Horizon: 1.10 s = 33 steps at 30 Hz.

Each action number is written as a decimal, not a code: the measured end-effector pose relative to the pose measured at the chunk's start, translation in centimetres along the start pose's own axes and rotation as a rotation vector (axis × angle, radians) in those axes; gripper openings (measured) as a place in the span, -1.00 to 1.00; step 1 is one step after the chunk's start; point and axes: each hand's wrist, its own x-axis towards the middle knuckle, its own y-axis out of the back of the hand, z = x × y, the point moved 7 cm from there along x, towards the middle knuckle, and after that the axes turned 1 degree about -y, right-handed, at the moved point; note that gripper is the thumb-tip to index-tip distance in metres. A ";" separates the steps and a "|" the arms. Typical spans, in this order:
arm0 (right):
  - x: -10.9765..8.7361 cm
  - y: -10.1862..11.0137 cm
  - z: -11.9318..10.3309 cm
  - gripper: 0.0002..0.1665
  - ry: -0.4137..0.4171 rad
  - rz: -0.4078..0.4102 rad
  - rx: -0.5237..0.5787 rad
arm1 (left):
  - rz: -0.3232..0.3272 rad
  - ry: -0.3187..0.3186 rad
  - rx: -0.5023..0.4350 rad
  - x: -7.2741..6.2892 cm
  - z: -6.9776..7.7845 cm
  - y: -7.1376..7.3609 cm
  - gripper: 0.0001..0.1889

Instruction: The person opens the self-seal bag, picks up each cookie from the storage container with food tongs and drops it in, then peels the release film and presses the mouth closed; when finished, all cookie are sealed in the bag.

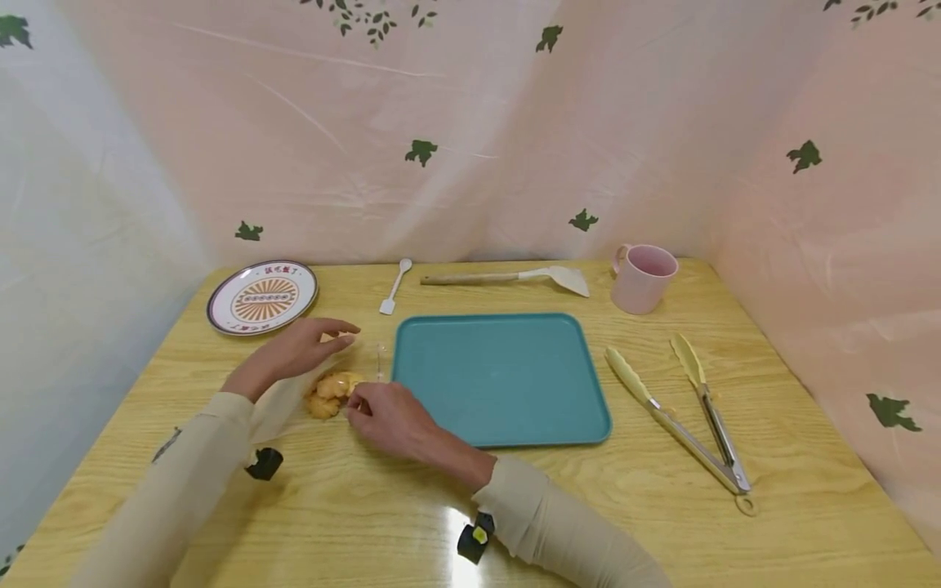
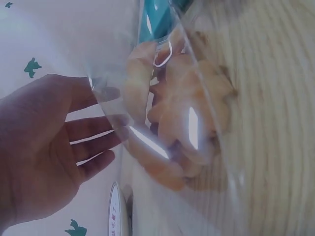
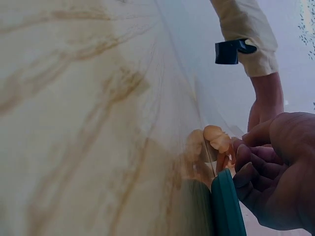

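Observation:
Several golden-brown, scalloped pastries (image 1: pixel 327 394) lie on the table left of the teal tray, inside a clear plastic bag (image 1: pixel 278 410). In the left wrist view the film of the bag crosses in front of the pastries (image 2: pixel 184 98) with bright reflections. My left hand (image 1: pixel 297 349) is over the bag's far left side, its fingers extended and their tips seen through the film. Just right of the pastries, my right hand (image 1: pixel 390 416) has its fingers curled, and thumb and forefinger pinch the bag beside the pastries (image 3: pixel 216 138). Film between those fingertips is mostly hidden.
The teal tray (image 1: pixel 500 376) lies mid-table. Behind are a patterned plate (image 1: pixel 263 298), a small white spatula (image 1: pixel 395 287), a wooden-handled turner (image 1: pixel 507 278) and a pink mug (image 1: pixel 641 279). Tongs (image 1: pixel 687 425) lie spread at right. Fabric curtains (image 1: pixel 485 122) bound the table.

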 end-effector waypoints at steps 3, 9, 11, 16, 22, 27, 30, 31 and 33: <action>0.0 0.0 0.0 -0.83 0.005 0.001 -0.001 | -0.038 0.008 -0.040 0.6 -0.1 -0.5 -0.62; -0.1 0.1 0.0 -0.83 0.001 0.005 0.006 | -0.064 0.002 -0.083 1.5 0.0 -1.2 -0.67; -0.1 0.1 0.0 -0.84 0.006 0.006 0.000 | -0.069 0.000 -0.096 1.6 0.0 -1.4 -0.70; 0.0 0.0 0.0 -0.84 0.016 0.002 0.002 | -0.065 -0.012 -0.124 1.7 -0.3 -1.5 -0.77; 0.0 0.0 0.1 -0.83 0.013 -0.003 0.014 | -0.022 -0.013 -0.137 1.6 -0.7 -1.4 -0.82; 0.0 0.0 0.2 -0.82 0.010 -0.008 0.040 | 0.002 0.001 -0.146 1.3 -0.9 -1.2 -0.82; -0.1 0.0 0.4 -0.83 0.007 -0.008 0.064 | 0.028 0.001 -0.146 1.1 -1.0 -1.0 -0.81; -0.1 0.0 0.5 -0.84 0.004 -0.006 0.075 | 0.042 0.007 -0.142 1.0 -1.1 -0.9 -0.81; -0.2 0.2 0.6 -0.85 0.004 0.004 0.094 | 0.071 0.014 -0.133 0.7 -1.2 -0.7 -0.80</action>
